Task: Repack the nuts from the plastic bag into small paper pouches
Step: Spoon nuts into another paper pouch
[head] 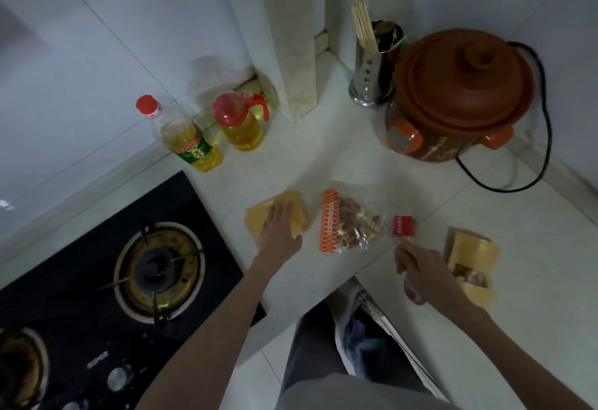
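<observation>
A clear plastic bag of nuts [352, 227] with an orange patterned header lies flat in the middle of the white counter. Left of it sits a small stack of tan paper pouches [297, 212]; my left hand [280, 231] rests flat on that stack, fingers straight. Right of the bag stands a small red clip-like piece [404, 226]. My right hand [420, 272] grips a thin red-ended tool just below it; what the tool is I cannot tell. Beyond my right hand lies an open pouch [474, 261] with nuts showing inside.
A black gas hob [106, 283] fills the left. Two oil bottles [194, 141] stand at the back, with a steel chopstick holder [372, 76] and a brown clay cooker [459, 99] with its black cord at the back right. The counter edge runs in front of my legs.
</observation>
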A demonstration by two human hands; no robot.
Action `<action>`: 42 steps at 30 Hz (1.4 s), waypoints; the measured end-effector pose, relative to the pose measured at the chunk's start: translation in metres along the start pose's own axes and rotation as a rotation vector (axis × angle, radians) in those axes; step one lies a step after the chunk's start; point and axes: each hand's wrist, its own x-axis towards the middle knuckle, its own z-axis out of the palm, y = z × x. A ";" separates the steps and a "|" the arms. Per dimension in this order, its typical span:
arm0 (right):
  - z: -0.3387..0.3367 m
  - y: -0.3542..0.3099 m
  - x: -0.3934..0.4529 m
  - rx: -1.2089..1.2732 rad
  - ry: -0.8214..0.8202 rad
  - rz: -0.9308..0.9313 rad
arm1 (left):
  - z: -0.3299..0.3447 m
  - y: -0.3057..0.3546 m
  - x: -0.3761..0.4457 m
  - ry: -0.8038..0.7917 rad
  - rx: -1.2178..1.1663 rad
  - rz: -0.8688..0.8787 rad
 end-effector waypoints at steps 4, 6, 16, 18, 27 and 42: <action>0.001 -0.005 0.004 -0.011 -0.010 0.051 | -0.002 -0.005 0.008 0.068 0.094 0.092; 0.001 -0.011 0.008 0.018 0.008 0.067 | -0.008 -0.008 0.011 0.066 0.068 0.126; -0.010 -0.075 0.032 0.036 -0.028 -0.017 | -0.134 0.031 -0.016 0.369 -0.638 0.382; -0.021 -0.098 0.034 0.075 0.022 -0.100 | -0.163 0.048 -0.032 0.473 -0.800 0.397; -0.073 -0.201 0.013 0.235 0.033 -0.444 | -0.235 0.114 -0.073 0.678 -1.170 0.449; -0.145 -0.212 -0.017 0.418 0.494 -0.413 | -0.285 0.162 -0.104 0.435 -1.336 0.440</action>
